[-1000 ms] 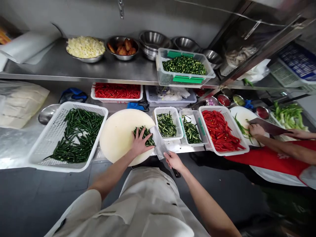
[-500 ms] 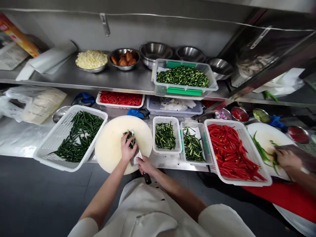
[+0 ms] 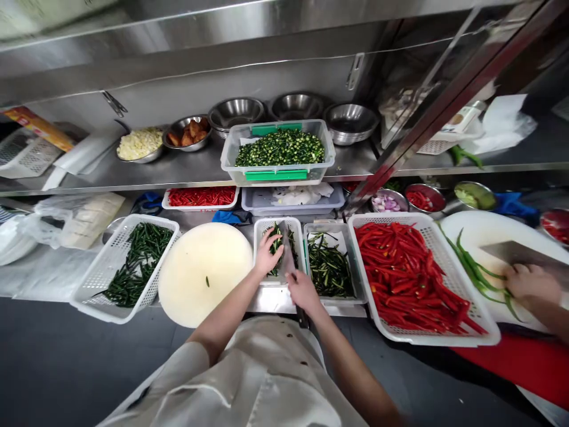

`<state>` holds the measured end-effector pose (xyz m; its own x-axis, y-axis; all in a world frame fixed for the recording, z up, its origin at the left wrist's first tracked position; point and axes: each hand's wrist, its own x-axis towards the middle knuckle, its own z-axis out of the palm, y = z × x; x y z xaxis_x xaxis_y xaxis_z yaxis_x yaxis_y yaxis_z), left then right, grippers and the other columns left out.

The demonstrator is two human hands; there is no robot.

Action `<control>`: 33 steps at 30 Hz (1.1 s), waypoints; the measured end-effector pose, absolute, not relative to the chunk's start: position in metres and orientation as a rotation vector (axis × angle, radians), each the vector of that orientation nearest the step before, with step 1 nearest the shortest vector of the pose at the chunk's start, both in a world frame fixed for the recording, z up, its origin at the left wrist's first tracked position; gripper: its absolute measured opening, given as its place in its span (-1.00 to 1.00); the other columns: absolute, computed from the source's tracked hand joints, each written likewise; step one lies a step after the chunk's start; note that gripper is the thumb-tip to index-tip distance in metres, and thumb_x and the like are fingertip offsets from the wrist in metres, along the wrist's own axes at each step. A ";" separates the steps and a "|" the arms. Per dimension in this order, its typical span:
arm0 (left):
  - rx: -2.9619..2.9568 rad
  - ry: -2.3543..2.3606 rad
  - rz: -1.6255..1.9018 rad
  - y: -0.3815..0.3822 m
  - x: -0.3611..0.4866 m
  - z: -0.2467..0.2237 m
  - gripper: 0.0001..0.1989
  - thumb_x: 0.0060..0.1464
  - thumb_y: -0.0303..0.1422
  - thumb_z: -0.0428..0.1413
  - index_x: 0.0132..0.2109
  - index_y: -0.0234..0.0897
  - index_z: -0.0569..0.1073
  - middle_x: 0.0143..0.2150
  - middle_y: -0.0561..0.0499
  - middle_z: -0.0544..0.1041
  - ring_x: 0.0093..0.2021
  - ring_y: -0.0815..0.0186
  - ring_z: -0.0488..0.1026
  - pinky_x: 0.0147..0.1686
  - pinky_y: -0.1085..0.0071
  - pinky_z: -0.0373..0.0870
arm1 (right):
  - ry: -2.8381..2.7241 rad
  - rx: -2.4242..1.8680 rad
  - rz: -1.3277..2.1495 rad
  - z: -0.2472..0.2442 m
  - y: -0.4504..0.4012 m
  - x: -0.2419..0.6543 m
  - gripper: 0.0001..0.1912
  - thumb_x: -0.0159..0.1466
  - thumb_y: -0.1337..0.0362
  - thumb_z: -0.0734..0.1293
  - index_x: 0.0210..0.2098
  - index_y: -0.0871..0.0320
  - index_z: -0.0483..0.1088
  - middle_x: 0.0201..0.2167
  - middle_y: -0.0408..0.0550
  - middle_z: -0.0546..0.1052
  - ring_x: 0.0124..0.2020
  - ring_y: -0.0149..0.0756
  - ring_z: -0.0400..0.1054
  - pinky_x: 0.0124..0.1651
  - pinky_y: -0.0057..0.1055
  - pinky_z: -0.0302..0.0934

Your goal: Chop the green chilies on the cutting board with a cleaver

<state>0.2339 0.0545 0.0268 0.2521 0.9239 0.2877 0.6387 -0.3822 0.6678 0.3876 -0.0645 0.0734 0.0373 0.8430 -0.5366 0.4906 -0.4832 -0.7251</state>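
My right hand [image 3: 304, 290] is closed round the handle of a cleaver [image 3: 288, 254], whose blade is tilted over a small white basket [image 3: 265, 225]. Cut green chillies [image 3: 292, 239] lie in this basket. Beside the blade, my left hand [image 3: 268, 254] reaches over the basket with its fingers apart, touching chilli pieces; what lies under the palm is hidden. To the left, a single green piece [image 3: 207, 281] rests on the round white chopping board [image 3: 191, 255].
Whole green chillies fill a white basket [image 3: 84, 287] at the left. On my right stand a clear tub [image 3: 361, 279] of cut green chillies and a basket [image 3: 482, 335] of red chillies. A co-worker's hand [image 3: 531, 287] holds another cleaver [image 3: 520, 254] at the far right.
Both hands have moved right from the chopping board to the small white basket, carrying the cleaver and chopped green chillies. One piece is left on the board. The view has shifted right.
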 end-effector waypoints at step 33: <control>1.865 1.202 0.981 0.010 0.144 0.028 -0.79 0.36 -0.35 0.08 0.03 -0.16 0.57 -0.01 -0.08 0.61 -0.02 0.25 0.59 0.07 0.27 0.56 | -1.169 -2.016 1.185 0.041 -0.148 0.385 -0.45 0.35 -0.28 0.13 -0.45 0.03 0.30 -0.67 -0.11 0.43 -0.61 -0.22 0.36 -0.46 -0.36 0.18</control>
